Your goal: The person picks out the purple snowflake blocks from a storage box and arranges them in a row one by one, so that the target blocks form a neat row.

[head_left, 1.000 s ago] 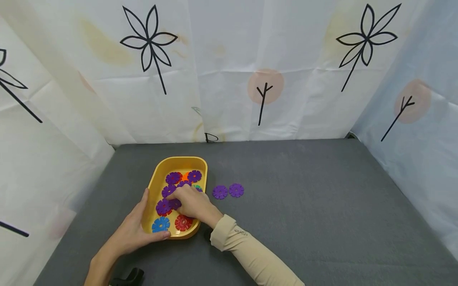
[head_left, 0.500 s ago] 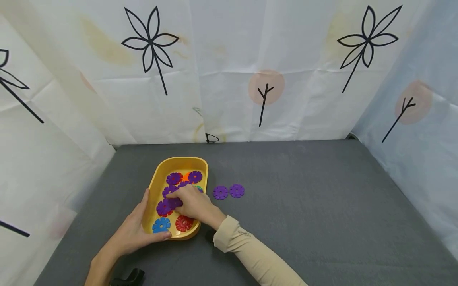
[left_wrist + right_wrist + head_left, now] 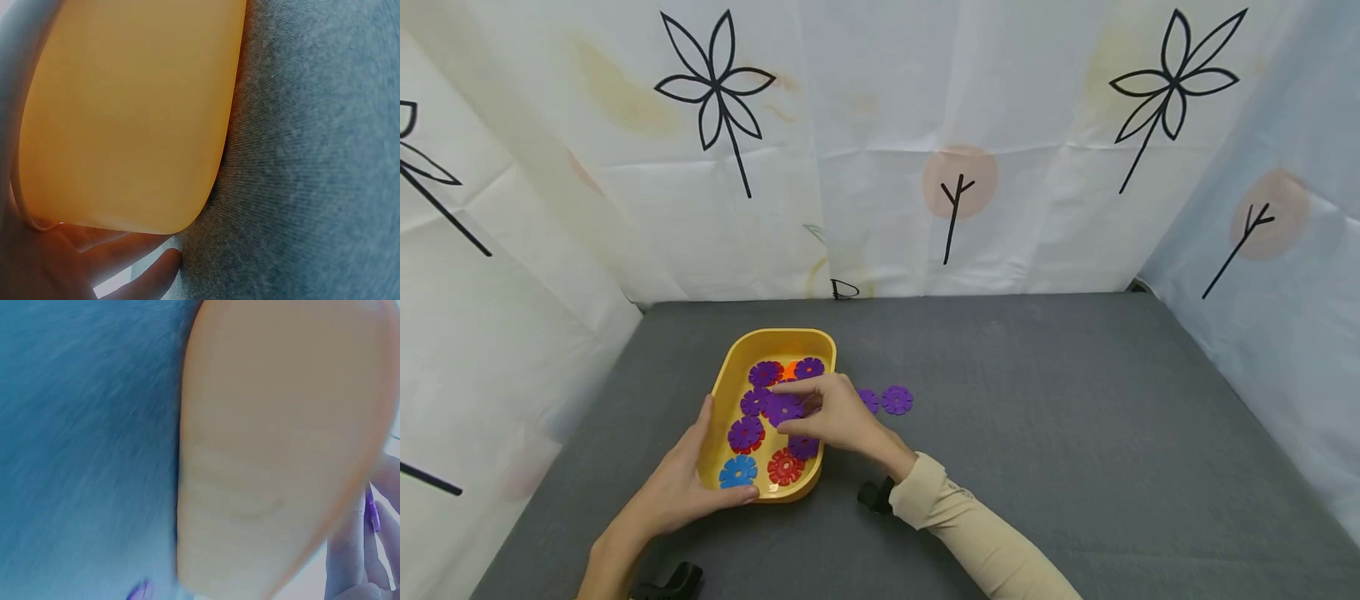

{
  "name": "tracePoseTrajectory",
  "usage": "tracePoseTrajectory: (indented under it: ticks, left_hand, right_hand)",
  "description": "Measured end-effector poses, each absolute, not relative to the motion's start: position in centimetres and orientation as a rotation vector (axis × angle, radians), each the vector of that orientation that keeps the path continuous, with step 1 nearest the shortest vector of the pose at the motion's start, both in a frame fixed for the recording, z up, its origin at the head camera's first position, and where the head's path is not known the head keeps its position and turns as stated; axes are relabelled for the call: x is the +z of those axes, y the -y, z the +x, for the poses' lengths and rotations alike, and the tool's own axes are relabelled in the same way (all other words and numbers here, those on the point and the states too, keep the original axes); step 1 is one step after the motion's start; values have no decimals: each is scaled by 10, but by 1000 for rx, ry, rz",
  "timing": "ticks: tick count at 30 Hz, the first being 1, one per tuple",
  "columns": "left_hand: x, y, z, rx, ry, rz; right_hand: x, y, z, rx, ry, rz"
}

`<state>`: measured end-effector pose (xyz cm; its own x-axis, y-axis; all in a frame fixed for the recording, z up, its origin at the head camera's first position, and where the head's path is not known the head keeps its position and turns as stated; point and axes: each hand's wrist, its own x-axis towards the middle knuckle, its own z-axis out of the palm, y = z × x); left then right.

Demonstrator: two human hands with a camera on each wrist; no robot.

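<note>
In the head view a yellow tray [image 3: 786, 335] holds several flower-shaped plastic discs, mostly purple, with a blue disc [image 3: 738, 471] and a red disc [image 3: 786, 467] near its front. My left hand [image 3: 681, 487] grips the near left corner, thumb along the front rim and fingers against the left side; the left wrist view shows those fingers past the yellow wall. Over the tray's right part, my right hand [image 3: 846, 421] pinches a purple disc [image 3: 784, 409] between thumb and fingers. In the right wrist view that purple disc [image 3: 373, 512] appears edge-on between the fingers.
Two purple discs lie side by side on the grey table [image 3: 1037, 433] right of the tray; my right hand partly covers the nearer one, while the farther purple disc [image 3: 897, 400] shows fully. White printed cloth [image 3: 880, 100] stands behind and at both sides.
My right hand has drawn back to the right with a purple disc in its fingers, partly covering one table disc. Another purple disc now shows by the tray's right wall. The left hand stays put.
</note>
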<state>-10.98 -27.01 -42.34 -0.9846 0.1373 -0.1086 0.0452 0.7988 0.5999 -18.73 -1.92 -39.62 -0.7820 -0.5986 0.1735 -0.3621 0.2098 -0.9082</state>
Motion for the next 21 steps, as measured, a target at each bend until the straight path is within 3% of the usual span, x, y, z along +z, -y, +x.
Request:
tracePoseTrajectory:
  ticks: [21]
  left_hand:
    - [-421, 267, -111, 875, -2801, 46]
  right_hand:
    - [-401, -112, -211, -1435, -2515, -720]
